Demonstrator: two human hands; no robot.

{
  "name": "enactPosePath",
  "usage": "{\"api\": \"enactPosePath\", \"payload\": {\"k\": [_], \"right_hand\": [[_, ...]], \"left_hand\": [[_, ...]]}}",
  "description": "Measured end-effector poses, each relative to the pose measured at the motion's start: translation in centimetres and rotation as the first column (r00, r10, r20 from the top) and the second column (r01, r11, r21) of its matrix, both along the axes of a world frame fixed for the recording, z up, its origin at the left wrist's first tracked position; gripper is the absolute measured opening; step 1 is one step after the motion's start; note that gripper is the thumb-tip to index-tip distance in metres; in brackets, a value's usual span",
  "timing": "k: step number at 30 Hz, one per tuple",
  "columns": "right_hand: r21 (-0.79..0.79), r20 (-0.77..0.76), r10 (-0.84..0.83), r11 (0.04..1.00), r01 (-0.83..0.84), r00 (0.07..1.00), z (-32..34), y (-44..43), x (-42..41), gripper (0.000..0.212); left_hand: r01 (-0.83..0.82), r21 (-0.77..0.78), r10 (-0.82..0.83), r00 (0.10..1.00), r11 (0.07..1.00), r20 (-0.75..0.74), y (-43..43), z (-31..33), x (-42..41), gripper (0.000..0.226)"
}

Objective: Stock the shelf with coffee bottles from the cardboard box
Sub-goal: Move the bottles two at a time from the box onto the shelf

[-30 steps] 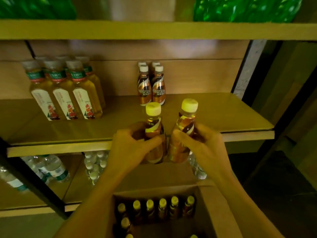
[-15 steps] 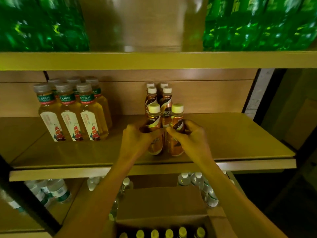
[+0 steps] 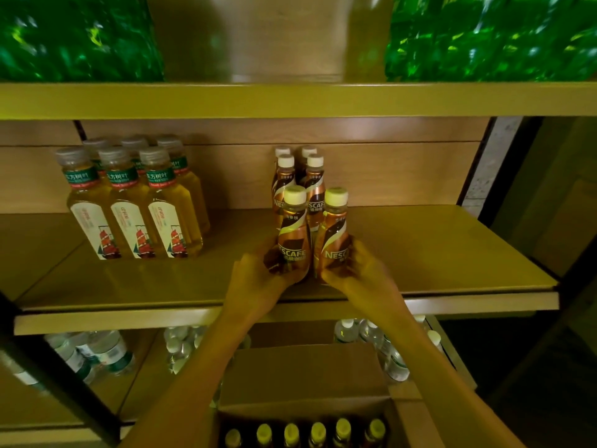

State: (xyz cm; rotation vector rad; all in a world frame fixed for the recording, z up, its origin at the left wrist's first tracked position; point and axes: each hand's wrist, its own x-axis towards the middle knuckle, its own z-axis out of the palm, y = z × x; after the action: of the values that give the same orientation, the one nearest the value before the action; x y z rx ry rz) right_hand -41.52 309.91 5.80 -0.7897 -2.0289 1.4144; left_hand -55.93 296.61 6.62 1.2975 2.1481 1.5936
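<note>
Two Nescafé coffee bottles stand side by side on the middle shelf (image 3: 436,253), directly in front of four more of the same (image 3: 298,179). The left hand (image 3: 258,279) is wrapped around the left bottle (image 3: 293,234), and the right hand (image 3: 361,273) around the right bottle (image 3: 332,240). Off to the left on that shelf sits a cluster of tea bottles (image 3: 135,202). Below, the open cardboard box (image 3: 303,376) shows a row of yellow-capped bottles (image 3: 318,431). Water bottles (image 3: 97,354) fill the lower shelf, and green packs (image 3: 77,37) crowd the top.
</note>
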Motion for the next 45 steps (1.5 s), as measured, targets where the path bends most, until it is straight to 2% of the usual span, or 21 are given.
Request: {"api": "enactPosePath", "payload": {"k": [4,10,15,27,38,42,45], "right_hand": [[0.023,-0.021,-0.050,0.998,0.050,0.999,-0.6,0.5,-0.8,0.061],[0.205,-0.044,-0.161,0.965,0.166,0.986,-0.9,1.2,-2.7,0.065],[0.214,-0.028,-0.149,0.965,0.152,0.988,-0.5,2.7,-4.6,0.061],[0.246,0.008,-0.137,0.960,0.130,0.991,-0.1,5.3,-7.8,0.053],[0.238,-0.006,-0.155,0.959,0.152,0.988,-0.2,5.7,-8.1,0.057],[0.247,0.023,-0.150,0.959,0.140,0.988,0.0,5.6,-8.0,0.054],[0.276,0.078,-0.141,0.954,0.114,0.987,0.5,5.3,-7.7,0.051]], "left_hand": [[-0.125,-0.008,0.125,0.991,0.992,-0.056,0.7,-0.2,0.3,0.057],[-0.233,-0.039,0.231,0.972,0.972,-0.052,2.9,-0.6,-0.2,0.054],[-0.252,-0.029,0.251,0.968,0.967,-0.029,4.7,-0.5,-1.2,0.052],[-0.311,-0.119,0.319,0.947,0.943,0.051,8.1,0.2,-4.1,0.049],[-0.286,-0.133,0.295,0.954,0.949,0.057,8.2,0.2,-4.7,0.049],[-0.284,-0.143,0.295,0.954,0.948,0.062,8.1,0.3,-4.6,0.050],[-0.292,-0.188,0.298,0.955,0.938,0.003,7.9,0.5,-4.4,0.051]]}}
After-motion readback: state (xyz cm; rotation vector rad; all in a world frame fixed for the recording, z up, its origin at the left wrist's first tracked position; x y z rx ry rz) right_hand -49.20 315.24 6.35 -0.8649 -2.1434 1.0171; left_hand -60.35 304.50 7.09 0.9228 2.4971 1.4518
